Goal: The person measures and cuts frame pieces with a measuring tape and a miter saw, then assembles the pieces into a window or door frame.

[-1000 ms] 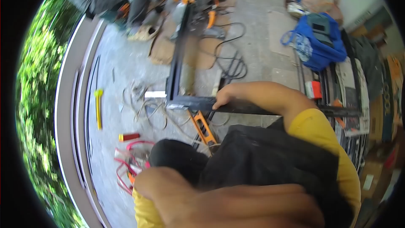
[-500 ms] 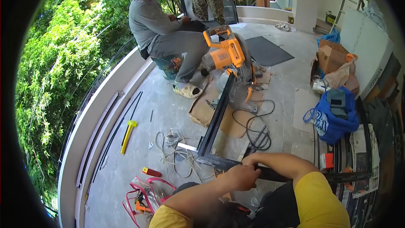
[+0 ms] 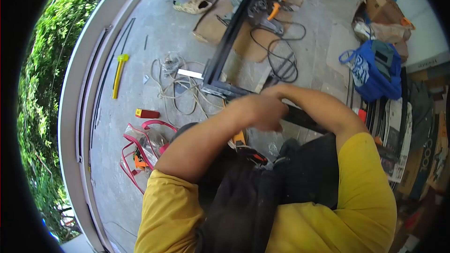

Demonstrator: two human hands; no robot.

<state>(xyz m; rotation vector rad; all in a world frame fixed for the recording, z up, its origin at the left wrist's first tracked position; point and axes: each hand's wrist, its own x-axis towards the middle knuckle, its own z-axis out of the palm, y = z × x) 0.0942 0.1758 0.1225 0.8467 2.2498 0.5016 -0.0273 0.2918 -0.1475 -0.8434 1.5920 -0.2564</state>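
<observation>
A black metal frame [image 3: 224, 58] lies in front of me, one bar running away from me and another crossing under my hands. My left hand [image 3: 265, 111] is over the crossing bar, fingers curled and slightly blurred; what they hold, if anything, is hidden. My right hand [image 3: 276, 92] meets it at the bar from the right, its fingers mostly hidden behind the left hand. A short silver-white strip [image 3: 190, 73] sticks out to the left of the frame's corner. Below my hands, an orange and black tool [image 3: 240, 137] shows only in part.
Left are a yellow tool [image 3: 120, 76], a red box [image 3: 147, 113] and a clear bag with pink edging [image 3: 136, 152]. Pale cord [image 3: 185, 105] and black cable [image 3: 294, 61] lie on the floor. A blue bag [image 3: 375, 75] stands right. A co-worker's shoe [image 3: 192, 5] is beyond.
My view has tilted down, so the floor and frame sit higher and the co-workers are mostly out of sight. Both hands remain together at the crossing bar; the left hand's fingers now point more downward.
</observation>
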